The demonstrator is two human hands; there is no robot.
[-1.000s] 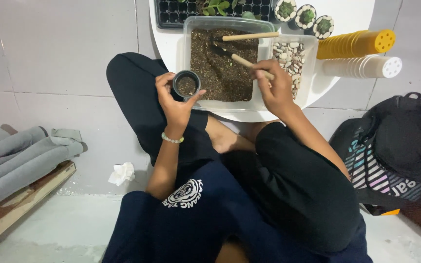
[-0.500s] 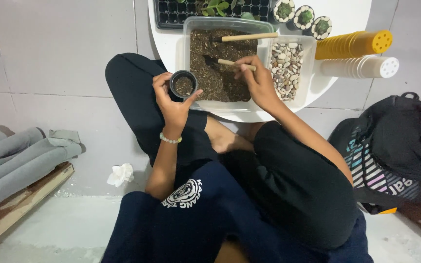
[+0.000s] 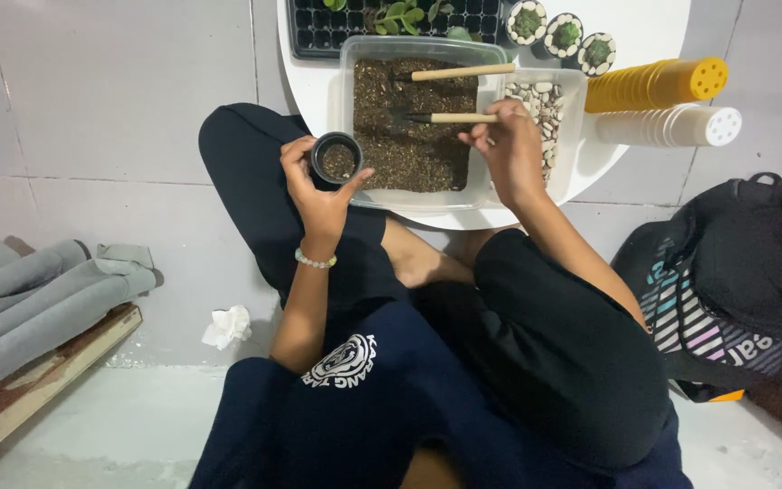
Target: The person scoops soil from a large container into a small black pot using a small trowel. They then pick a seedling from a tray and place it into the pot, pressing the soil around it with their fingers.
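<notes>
— What are your hands holding?
— Your left hand [image 3: 319, 195] grips the small black pot [image 3: 337, 158], upright, just off the worktop [image 3: 319, 81] rim.
— And the right?
— Your right hand [image 3: 510, 149] pinches the wooden-handled tool [image 3: 445, 118]. It runs three to nine o'clock, tip in the soil tub [image 3: 414, 127], toward the pot.
</notes>
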